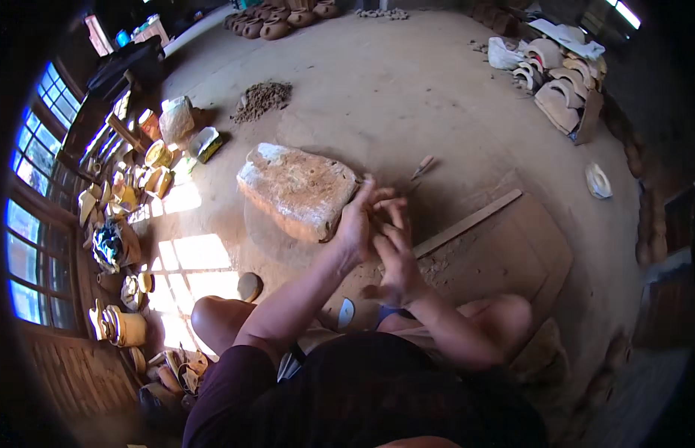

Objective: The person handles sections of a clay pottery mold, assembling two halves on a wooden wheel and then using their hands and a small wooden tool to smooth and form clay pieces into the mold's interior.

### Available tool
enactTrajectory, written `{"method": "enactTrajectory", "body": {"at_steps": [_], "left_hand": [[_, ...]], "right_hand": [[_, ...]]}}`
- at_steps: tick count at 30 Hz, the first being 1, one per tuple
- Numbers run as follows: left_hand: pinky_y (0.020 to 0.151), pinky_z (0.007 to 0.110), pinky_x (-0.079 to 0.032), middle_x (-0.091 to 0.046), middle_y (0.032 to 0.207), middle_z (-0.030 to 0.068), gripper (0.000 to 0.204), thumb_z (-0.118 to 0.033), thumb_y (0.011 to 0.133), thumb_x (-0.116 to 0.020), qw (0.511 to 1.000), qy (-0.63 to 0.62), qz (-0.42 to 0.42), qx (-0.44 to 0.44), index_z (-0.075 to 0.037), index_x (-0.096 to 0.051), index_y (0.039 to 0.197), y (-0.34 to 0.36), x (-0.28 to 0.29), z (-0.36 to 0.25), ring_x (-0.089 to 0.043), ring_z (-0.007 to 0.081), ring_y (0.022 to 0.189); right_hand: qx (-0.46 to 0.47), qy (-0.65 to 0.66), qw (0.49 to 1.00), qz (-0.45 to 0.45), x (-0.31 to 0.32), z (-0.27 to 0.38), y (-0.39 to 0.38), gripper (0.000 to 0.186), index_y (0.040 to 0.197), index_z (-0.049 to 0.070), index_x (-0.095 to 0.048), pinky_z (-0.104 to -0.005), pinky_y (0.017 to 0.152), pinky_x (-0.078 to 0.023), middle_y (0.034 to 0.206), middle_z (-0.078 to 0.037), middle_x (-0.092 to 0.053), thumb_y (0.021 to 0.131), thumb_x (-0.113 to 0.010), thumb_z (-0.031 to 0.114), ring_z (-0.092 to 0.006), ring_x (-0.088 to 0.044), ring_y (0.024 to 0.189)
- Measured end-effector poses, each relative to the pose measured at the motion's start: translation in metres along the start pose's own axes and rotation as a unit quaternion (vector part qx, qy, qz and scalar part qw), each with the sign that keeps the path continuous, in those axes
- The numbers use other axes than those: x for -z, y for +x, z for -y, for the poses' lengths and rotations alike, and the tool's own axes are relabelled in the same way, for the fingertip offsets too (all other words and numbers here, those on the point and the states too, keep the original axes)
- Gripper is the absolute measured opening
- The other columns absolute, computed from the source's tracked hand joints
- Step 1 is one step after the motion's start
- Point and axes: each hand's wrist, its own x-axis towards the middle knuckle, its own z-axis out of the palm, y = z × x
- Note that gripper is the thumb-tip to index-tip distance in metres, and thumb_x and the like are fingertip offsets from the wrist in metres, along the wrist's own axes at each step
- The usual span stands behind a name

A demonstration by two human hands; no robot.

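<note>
My left hand point(356, 225) is beside the right end of a large block point(299, 179). The block is rounded, with a dusty orange-brown top and whitish patches. My right hand point(397, 263) meets the left one, and their fingers cross in front of my lap. The left fingers reach out to the right. On the right hand the fingers are spread and the thumb sticks out to the side. I make out nothing held in either hand, though the space between the palms is hidden.
A long wooden strip point(467, 224) lies on a brown board point(512, 257) at right. Beyond the hands is a small pointed tool point(422, 167). A dark round disc point(250, 287) and a pale half-round piece point(346, 313) lie near my legs. Crumbled clay point(262, 101) is heaped farther off.
</note>
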Motion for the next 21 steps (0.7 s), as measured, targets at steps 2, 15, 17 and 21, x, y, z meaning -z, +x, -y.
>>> {"method": "enactTrajectory", "body": {"at_steps": [2, 15, 17, 21], "left_hand": [[0.110, 0.053, -0.044, -0.058, 0.135, 0.0154, 0.063, -0.054, 0.107, -0.048, 0.997, 0.047, 0.052, 0.017, -0.008, -0.041, 0.150, 0.018, 0.009, -0.009, -0.055, 0.0289, 0.129], [0.122, 0.049, -0.036, -0.014, 0.172, 0.0189, 0.094, -0.078, 0.099, -0.034, 0.986, 0.041, 0.130, -0.092, -0.022, -0.002, 0.168, 0.003, -0.003, 0.022, -0.028, 0.0342, 0.155], [0.123, 0.047, -0.034, -0.022, 0.171, 0.0161, 0.099, -0.084, 0.095, -0.031, 0.993, 0.034, 0.108, -0.044, -0.022, -0.008, 0.169, 0.001, 0.002, 0.035, -0.033, 0.0312, 0.152], [0.083, 0.039, -0.060, -0.070, 0.123, 0.0133, 0.111, -0.097, 0.084, -0.019, 0.961, 0.160, 0.166, 0.153, -0.008, -0.058, 0.138, 0.006, 0.049, 0.031, -0.069, 0.0269, 0.113]], "right_hand": [[-0.004, -0.069, 0.997, 0.025, 0.017, 0.001, 0.012, 0.095, 0.134, -0.004, -0.061, -0.0585, 0.120, -0.024, 0.151, -0.025, -0.044, 0.094, -0.041, 0.080, -0.0434, -0.027, 0.150], [0.088, -0.162, 0.983, -0.012, -0.006, -0.005, 0.012, 0.066, 0.133, -0.005, -0.058, -0.0520, 0.099, -0.048, 0.133, -0.027, -0.060, 0.099, -0.064, 0.051, -0.0448, -0.059, 0.122], [0.082, -0.178, 0.980, 0.031, 0.000, -0.005, 0.019, 0.054, 0.119, 0.000, -0.063, -0.0513, 0.091, -0.050, 0.120, -0.024, -0.063, 0.095, -0.069, 0.047, -0.0425, -0.063, 0.110], [-0.135, -0.090, 0.983, 0.083, 0.012, -0.011, 0.008, 0.033, 0.088, 0.006, -0.065, -0.0499, 0.076, -0.052, 0.091, -0.018, -0.066, 0.092, -0.075, 0.037, -0.0391, -0.066, 0.083]]}}
